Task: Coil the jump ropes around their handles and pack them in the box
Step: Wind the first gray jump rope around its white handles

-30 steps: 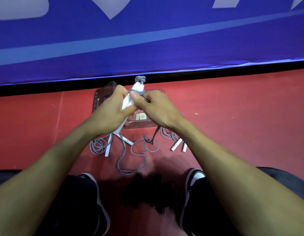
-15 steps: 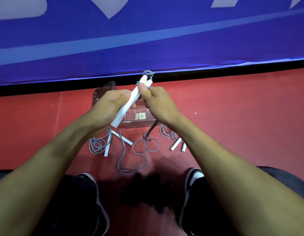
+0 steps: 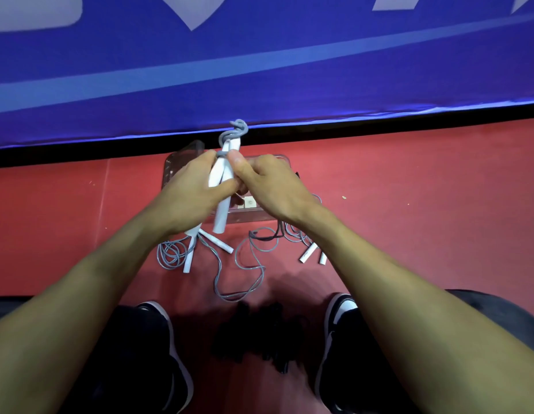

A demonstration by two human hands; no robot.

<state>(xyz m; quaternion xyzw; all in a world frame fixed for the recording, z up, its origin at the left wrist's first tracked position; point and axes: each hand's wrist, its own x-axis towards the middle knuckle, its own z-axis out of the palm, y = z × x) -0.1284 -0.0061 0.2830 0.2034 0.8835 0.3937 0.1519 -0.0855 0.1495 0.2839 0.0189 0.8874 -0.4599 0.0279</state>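
Centre frame, above the clear box (image 3: 182,162): left hand (image 3: 188,195) gripping both white handles (image 3: 222,189), right hand (image 3: 268,180) pinching grey rope (image 3: 253,264) against them. Best kept taut, turns laid snug side by side. More ropes loose on the floor below.

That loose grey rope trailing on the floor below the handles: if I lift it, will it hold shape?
Probably not. The grey rope lies in slack irregular loops, so it looks floppy. It seems thin, likely light, and may drag or snag on the neighbouring white handle.
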